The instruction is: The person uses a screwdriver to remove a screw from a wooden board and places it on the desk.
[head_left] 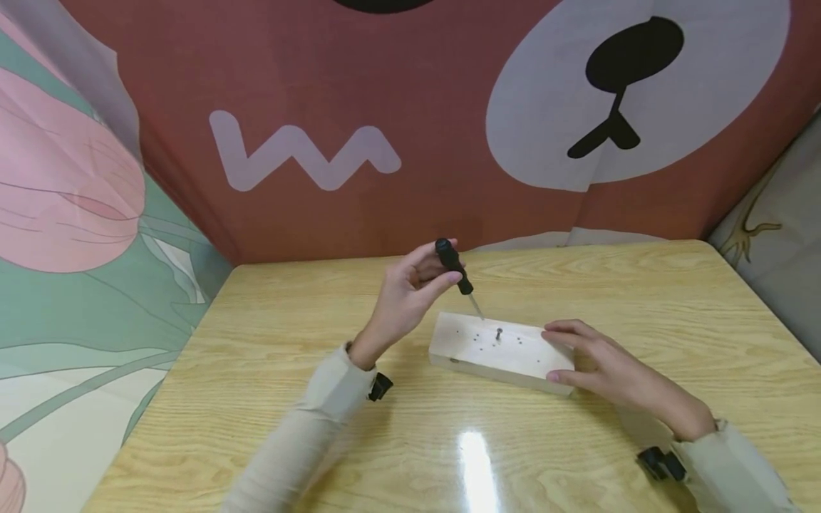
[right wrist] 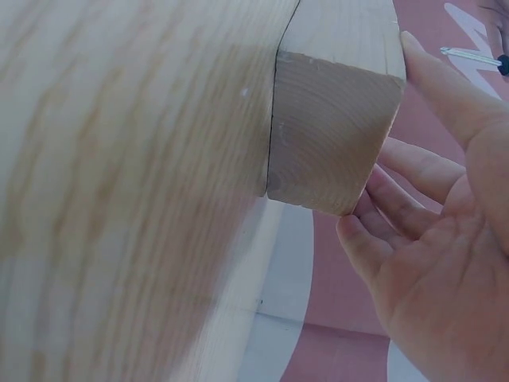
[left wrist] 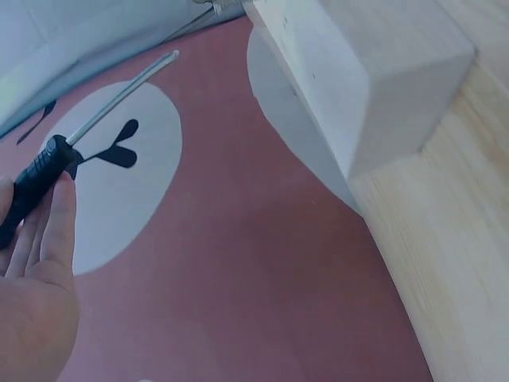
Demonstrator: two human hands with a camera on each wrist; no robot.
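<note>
My left hand [head_left: 407,296] pinches the black handle of a screwdriver [head_left: 457,267] between thumb and fingers. Its metal shaft slants down, the tip above the back edge of a pale wooden block [head_left: 519,356]. In the left wrist view the screwdriver [left wrist: 95,119] shows a flat tip, apart from the block [left wrist: 413,103]. A single screw [head_left: 499,333] stands up from the block's top, among several small holes. My right hand [head_left: 599,363] grips the block's right end, thumb on the near side and fingers on the far side. The right wrist view shows the block's end grain [right wrist: 334,131].
The block lies on a wood-grain table [head_left: 321,313]. Behind it hangs a red-brown cloth [head_left: 417,199] with a cartoon bear face, and a floral cloth [head_left: 70,214] hangs at the left. Each wrist wears a small black camera [head_left: 380,387].
</note>
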